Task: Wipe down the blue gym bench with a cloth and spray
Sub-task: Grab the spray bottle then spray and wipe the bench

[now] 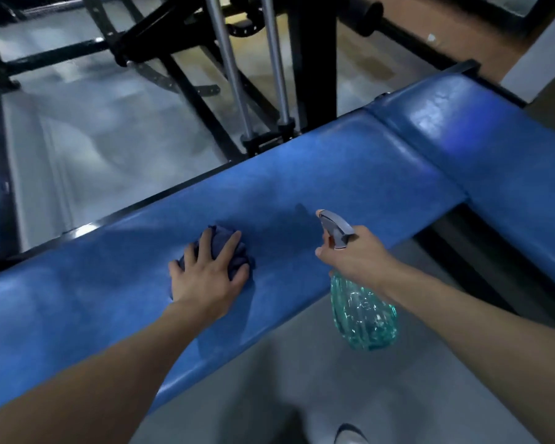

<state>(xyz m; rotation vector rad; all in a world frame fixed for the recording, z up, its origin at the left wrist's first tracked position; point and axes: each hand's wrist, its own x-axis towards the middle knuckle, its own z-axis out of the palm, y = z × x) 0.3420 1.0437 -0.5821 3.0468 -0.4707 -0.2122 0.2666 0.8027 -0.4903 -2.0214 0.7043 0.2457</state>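
While the blue bench [334, 174] runs out of view at both ends, the teal spray bottle [362, 312] hangs past its near edge, neck gripped by the right hand [353, 254]; the left hand [209, 277] presses spread, straight fingers on a dark cloth [234, 254], mostly hidden beneath it, mid-pad

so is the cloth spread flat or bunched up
Bunched up: the cloth shows crumpled folds in a wad under the left hand on the bench.
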